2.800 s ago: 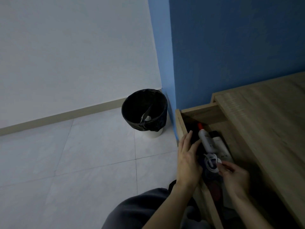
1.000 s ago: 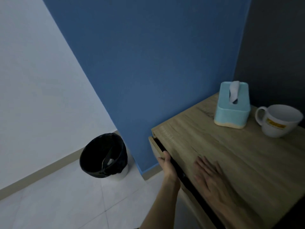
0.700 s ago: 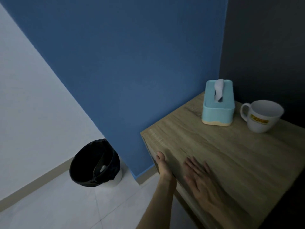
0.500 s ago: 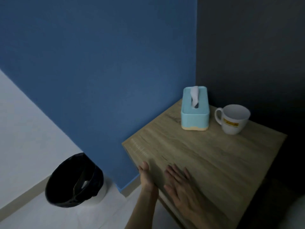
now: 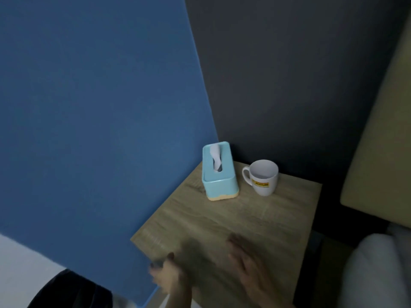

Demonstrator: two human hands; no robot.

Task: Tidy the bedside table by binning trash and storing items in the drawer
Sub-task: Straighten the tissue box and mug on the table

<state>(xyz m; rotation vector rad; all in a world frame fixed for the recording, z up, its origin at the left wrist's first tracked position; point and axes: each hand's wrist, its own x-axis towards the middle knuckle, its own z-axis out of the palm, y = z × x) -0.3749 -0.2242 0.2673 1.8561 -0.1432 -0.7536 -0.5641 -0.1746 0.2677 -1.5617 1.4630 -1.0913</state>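
The wooden bedside table (image 5: 255,223) fills the lower middle of the head view, its drawer not visible from here. A light blue tissue box (image 5: 219,172) with a tissue poking out stands at the back left, and a white mug (image 5: 263,177) with a yellow label is beside it. My right hand (image 5: 249,265) lies flat on the tabletop near the front, fingers straight. My left hand (image 5: 169,276) is blurred at the table's front left edge, fingers loosely spread, holding nothing. The black-lined bin (image 5: 69,290) shows at the bottom left.
A blue wall (image 5: 100,107) runs along the table's left side and a dark grey wall (image 5: 289,74) stands behind it. A beige headboard (image 5: 382,141) and a white pillow (image 5: 378,270) lie to the right.
The drawer that stood open has been pushed shut by my left hand. The view has swung right and up; my left hand has come off the front edge.
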